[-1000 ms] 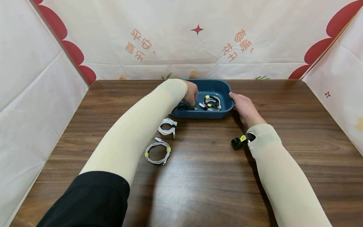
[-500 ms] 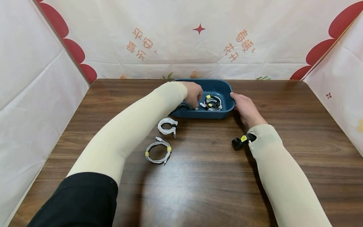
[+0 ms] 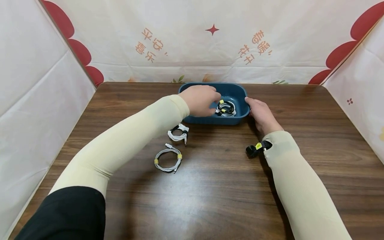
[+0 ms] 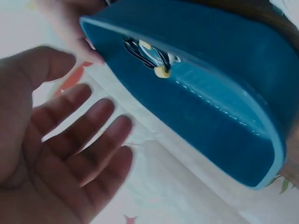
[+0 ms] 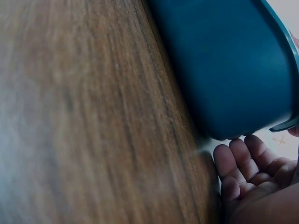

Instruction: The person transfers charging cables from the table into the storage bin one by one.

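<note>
A blue plastic bin [image 3: 216,120] stands near the table's back edge. Inside it, toward the right end, lie coiled black and white cables [image 3: 227,109] with yellow ties, also seen in the left wrist view. My left hand [image 3: 199,100] is over the left half of the bin; the left wrist view shows its fingers spread loosely, holding nothing. At the bin's right end my right hand [image 3: 261,115] grips it, thumb on the rim and fingertips against the outer wall. A white coiled cable [image 3: 180,138] and a grey coiled cable [image 3: 166,169] lie in front of the bin.
The wooden table [image 3: 216,186] extends around the bin. A printed cloth backdrop [image 3: 180,40] rises right behind it, with white side panels left and right. A small black wrist camera [image 3: 253,151] hangs by my right wrist.
My left hand has risen from inside the bin, its fingers loosening, and the left elbow has swung out to the left. My right hand and the cables stay in place.
</note>
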`<state>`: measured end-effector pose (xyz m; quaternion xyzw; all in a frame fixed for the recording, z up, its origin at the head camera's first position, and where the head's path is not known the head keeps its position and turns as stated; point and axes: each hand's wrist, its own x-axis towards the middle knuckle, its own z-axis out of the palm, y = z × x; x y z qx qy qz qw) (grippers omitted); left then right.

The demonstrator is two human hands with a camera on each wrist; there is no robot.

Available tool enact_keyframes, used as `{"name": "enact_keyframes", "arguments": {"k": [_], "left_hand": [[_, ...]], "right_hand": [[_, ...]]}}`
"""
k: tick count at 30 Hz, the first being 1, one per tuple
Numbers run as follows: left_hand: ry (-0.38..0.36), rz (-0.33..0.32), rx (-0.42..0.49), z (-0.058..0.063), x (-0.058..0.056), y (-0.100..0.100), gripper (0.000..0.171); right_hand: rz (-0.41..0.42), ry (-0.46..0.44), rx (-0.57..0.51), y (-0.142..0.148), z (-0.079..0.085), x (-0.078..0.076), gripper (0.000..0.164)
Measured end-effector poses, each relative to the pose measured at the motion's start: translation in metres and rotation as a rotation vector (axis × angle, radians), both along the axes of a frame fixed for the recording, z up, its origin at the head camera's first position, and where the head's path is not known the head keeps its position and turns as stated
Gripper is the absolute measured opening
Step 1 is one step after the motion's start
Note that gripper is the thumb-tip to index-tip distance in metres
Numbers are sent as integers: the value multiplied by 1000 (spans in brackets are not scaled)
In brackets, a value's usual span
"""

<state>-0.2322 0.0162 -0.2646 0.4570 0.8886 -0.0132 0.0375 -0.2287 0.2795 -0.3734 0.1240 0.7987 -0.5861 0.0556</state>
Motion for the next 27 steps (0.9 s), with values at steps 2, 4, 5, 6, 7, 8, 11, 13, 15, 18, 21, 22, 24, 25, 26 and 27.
{"name": "enact_keyframes", "arguments": {"k": [2,4,5,6,7,8,11,13,15,18,21,22,24,25,26,27], "left_hand": [[72,-28,65,-3,7,-7,28],[152,-63,128,-7,14,-15,26],[193,-82,149,-10,17,-19,24],[226,-101,164,-12,19,-23,23],[251,-119,176,-15,21,-27,21],[268,-135,184,-17,24,-31,20],[288,-176,192,-23,30,-39,18],[283,-190,197,-26,35,-44,19],[284,-212,211,-29,41,-48,19],[296,-261,237,-34,52,-54,17],[303,-315,264,-37,66,-61,12],[302,-326,271,-38,70,-63,11],[299,-337,280,-38,77,-68,11],[295,-336,281,-38,80,-71,11],[292,-333,283,-38,83,-74,11],[286,-328,285,-39,86,-77,11]], "right_hand": [[2,-7,3,-1,0,0,55],[4,-15,5,-2,0,0,59],[6,-18,4,-2,0,0,61],[9,-18,2,-3,1,0,61],[12,-18,0,-3,1,0,61],[13,-17,1,-3,1,0,60],[2,-7,-2,-1,2,0,55],[-2,-3,-2,-1,2,0,53],[-5,3,-7,0,2,1,51],[-1,6,-7,-1,2,1,50],[3,8,-7,-1,1,1,50],[5,8,-5,-1,1,1,50],[7,10,-1,-1,1,1,51],[8,10,-1,-1,1,1,51],[11,11,1,-1,1,1,51],[11,11,1,-1,2,1,52]]}}
